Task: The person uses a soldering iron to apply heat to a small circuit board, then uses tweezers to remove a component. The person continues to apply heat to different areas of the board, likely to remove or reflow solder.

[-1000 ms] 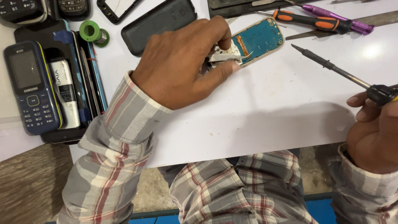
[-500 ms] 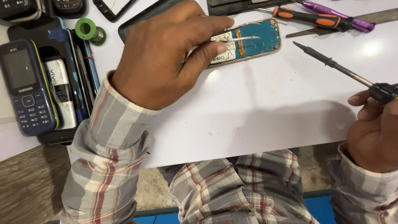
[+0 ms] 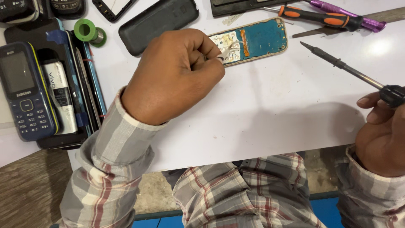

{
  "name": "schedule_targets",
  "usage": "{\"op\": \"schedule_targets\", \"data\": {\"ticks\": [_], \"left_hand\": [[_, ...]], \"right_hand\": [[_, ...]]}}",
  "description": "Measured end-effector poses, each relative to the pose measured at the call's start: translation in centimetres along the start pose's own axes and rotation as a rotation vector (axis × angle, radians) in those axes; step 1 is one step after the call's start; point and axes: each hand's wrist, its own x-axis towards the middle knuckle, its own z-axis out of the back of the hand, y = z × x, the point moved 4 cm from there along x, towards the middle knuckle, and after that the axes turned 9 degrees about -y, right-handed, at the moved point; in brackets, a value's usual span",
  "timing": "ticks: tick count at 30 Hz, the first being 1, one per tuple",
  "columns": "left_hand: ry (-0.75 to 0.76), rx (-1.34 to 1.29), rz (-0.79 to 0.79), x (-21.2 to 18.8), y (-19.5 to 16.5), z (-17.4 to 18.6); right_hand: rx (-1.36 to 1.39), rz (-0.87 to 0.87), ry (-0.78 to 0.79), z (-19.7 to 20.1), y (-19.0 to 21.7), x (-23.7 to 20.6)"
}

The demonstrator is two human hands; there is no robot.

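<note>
A blue phone circuit board (image 3: pixel 261 40) in a tan frame lies flat on the white table (image 3: pixel 261 114). My left hand (image 3: pixel 173 76) is curled at the board's left end, with thumb and forefinger pinching a small white strip (image 3: pixel 226 51) that sits on the board. What the strip is exactly I cannot tell. My right hand (image 3: pixel 382 135) is at the right edge and grips the dark handle of a soldering iron (image 3: pixel 337 63). The iron's tip points up and left, and stays apart from the board.
A dark blue keypad phone (image 3: pixel 25 93) and a stack of phone parts (image 3: pixel 71 84) lie at the left. A green solder spool (image 3: pixel 86 30), a black back cover (image 3: pixel 158 23), an orange-black screwdriver (image 3: pixel 320 17) and a purple tool (image 3: pixel 337 8) lie along the back. The table's front edge runs just above my lap.
My left hand went from pressing across the board to curling at its left end and pinching the white strip. The soldering iron in my right hand has barely moved.
</note>
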Motion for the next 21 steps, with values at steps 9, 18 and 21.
{"op": "schedule_targets", "data": {"ticks": [9,18,21], "left_hand": [[0.113,-0.144,0.092,0.7,0.2,-0.6],[0.188,-0.233,0.19,1.0,0.8,-1.3],[0.201,-0.265,0.204,1.1,1.1,-1.5]], "right_hand": [[-0.009,-0.008,0.016,0.4,-0.3,0.1],[-0.059,-0.037,0.088,0.3,-0.4,0.9],[-0.158,-0.08,0.126,-0.6,0.6,1.0]]}}
